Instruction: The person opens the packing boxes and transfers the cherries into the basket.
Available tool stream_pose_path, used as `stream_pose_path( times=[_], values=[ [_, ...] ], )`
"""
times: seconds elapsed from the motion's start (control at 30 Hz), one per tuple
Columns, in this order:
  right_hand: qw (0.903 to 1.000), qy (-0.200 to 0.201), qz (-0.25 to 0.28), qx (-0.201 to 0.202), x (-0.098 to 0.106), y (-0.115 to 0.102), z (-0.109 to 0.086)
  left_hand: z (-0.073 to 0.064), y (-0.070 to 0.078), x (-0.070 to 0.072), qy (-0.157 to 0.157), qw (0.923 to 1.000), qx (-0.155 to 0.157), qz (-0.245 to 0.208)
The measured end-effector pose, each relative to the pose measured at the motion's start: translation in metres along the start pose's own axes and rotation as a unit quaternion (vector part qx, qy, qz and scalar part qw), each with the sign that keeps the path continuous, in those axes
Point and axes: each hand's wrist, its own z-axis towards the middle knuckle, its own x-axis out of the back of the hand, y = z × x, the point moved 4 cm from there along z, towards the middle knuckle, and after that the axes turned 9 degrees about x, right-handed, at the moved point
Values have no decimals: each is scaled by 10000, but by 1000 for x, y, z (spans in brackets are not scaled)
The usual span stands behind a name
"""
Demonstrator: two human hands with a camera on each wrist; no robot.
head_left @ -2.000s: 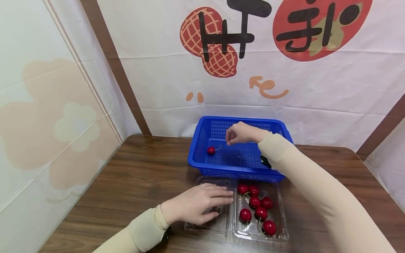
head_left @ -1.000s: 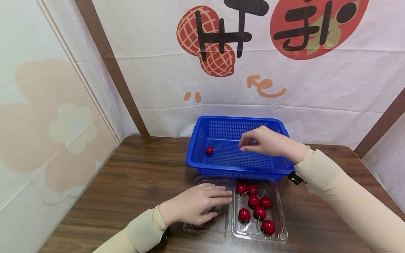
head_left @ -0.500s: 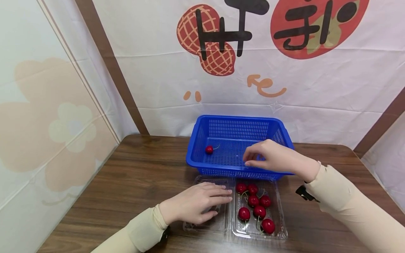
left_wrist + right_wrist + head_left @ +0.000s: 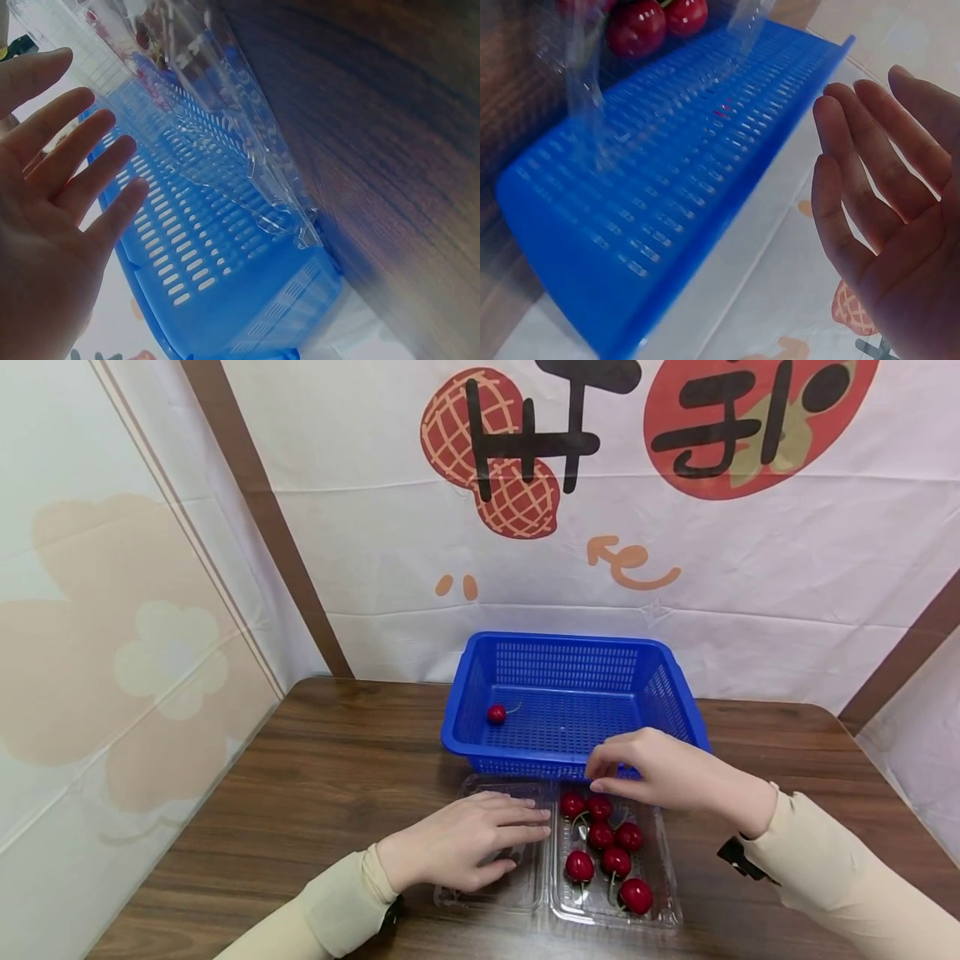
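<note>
My left hand (image 4: 472, 843) lies with spread, straight fingers over the left half of a clear plastic clamshell box (image 4: 528, 902); in the left wrist view its palm (image 4: 45, 217) shows nothing held. Several red cherries (image 4: 601, 836) with stems sit in the box's right half. Just above the far end of that half hovers my right hand (image 4: 660, 768), fingers loosely bent and holding nothing, in front of the blue basket's near rim. One cherry (image 4: 497, 715) lies at the left inside the blue plastic basket (image 4: 562, 758).
Behind the box, the basket stands near the back of the brown wooden table (image 4: 300, 793). A white cloth (image 4: 390, 568) printed with peanuts and dark characters hangs behind the table, and another flower-printed cloth (image 4: 172, 652) hangs at the left.
My right hand has withdrawn from inside the basket, coming right and toward me to above the cherries in the box. The left hand and the cherries stay in place.
</note>
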Motion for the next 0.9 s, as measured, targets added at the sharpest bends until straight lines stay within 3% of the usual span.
stream_pose_path(
  times=[0.63, 0.9],
  values=[
    [9988, 242, 174, 400, -32, -9, -21, -1, 0, -1, -68, 10000, 63, -6],
    [9979, 35, 528, 382, -49, -8, -22, 0, 1, 0, -70, 10000, 40, 11]
  ],
)
